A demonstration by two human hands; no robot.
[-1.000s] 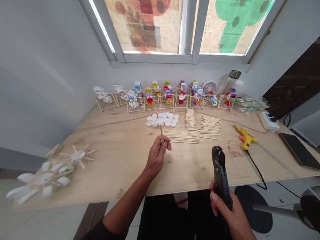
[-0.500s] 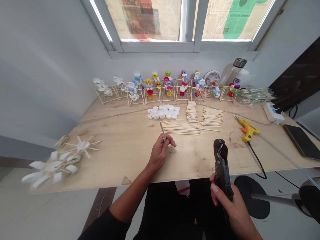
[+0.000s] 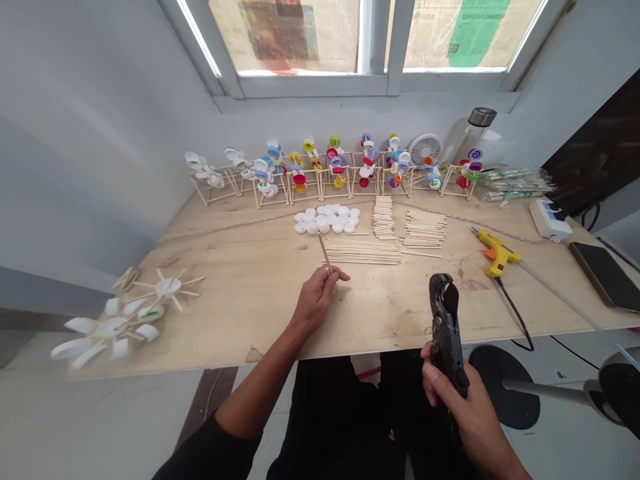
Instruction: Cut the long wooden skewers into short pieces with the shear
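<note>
My left hand [image 3: 316,295] pinches a thin wooden stick [image 3: 325,252] that points up and away from me over the table. Just beyond it lie a row of long wooden sticks [image 3: 363,251] and a cluster of white bottle caps [image 3: 327,219]. In my right hand [image 3: 457,400] are dark-handled pruning shears [image 3: 447,333], held upright in front of the table's near edge. The fingers wrap around the handles, and the curved blades point away from me. Two bundles of shorter sticks [image 3: 383,218] [image 3: 424,229] sit farther back.
A yellow glue gun [image 3: 496,252] with its cord, a phone [image 3: 606,275] and a white power strip [image 3: 550,221] lie at the right. Wheels of sticks and caps [image 3: 169,288] rest at the left. Colourful cap-and-stick models [image 3: 300,175], a small fan [image 3: 425,151] and a bottle [image 3: 470,140] line the back.
The view has tilted slightly, so the table sits a little higher in the picture. Both hands keep their holds on the stick and the shears, with hardly any movement.
</note>
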